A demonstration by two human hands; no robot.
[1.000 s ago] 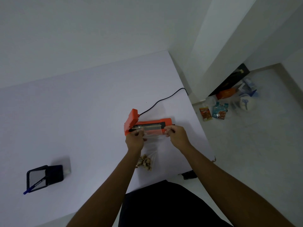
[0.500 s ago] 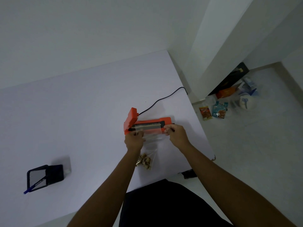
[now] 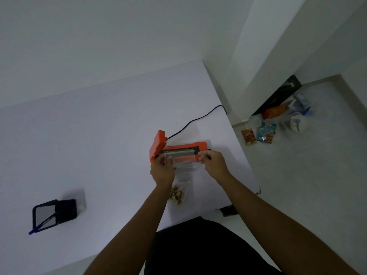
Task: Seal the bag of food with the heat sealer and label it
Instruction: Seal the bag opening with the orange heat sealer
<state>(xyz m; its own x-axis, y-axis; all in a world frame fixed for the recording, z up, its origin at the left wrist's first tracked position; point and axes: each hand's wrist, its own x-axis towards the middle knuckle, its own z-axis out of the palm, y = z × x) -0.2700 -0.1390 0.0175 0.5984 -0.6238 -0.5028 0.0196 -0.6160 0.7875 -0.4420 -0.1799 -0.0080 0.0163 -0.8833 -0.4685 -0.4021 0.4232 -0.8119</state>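
An orange heat sealer lies on the white table, its lid raised at the left end. A clear plastic bag with brown food pieces at its bottom stretches from the sealer toward me. The bag's open top lies across the sealer's dark sealing strip. My left hand pinches the bag's top left corner. My right hand pinches the top right corner by the sealer's right end.
A black power cord runs from the sealer off the table's right edge. A black mesh pen holder with a blue pen lies tipped at the left. Food packets and bags sit on the floor at the right.
Both hands have kept their pinch on the bag's top and shifted it slightly over the sealing strip. The sealer has not moved.
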